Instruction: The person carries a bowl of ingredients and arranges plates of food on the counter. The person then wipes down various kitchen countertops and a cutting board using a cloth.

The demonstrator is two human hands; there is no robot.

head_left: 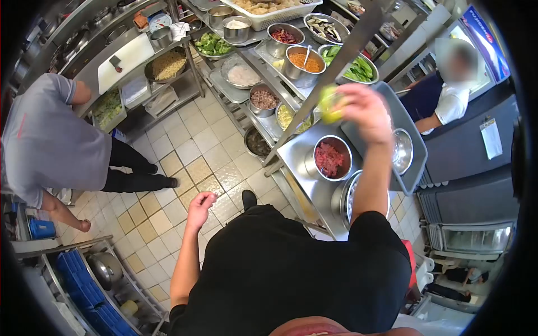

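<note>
Raised at the right, my right hand [364,112] is closed on a yellow-green piece of food [332,104], blurred by motion. It is over the edge of a grey tub [417,162], near the bowl of leafy greens [358,68]. Below that hand, a steel pot of red meat [330,159] stands on the steel counter [297,148]. A steel bowl [402,151] lies in the tub. My left hand [200,209] hangs over the tiled floor with its fingers curled together, touching nothing that shows.
A co-worker [61,134] in grey stands at the left by a white cutting board [126,63]. Another person [448,101] is at the upper right. Shelves [232,95] hold pots of ingredients. Blue trays [84,285] are at the lower left.
</note>
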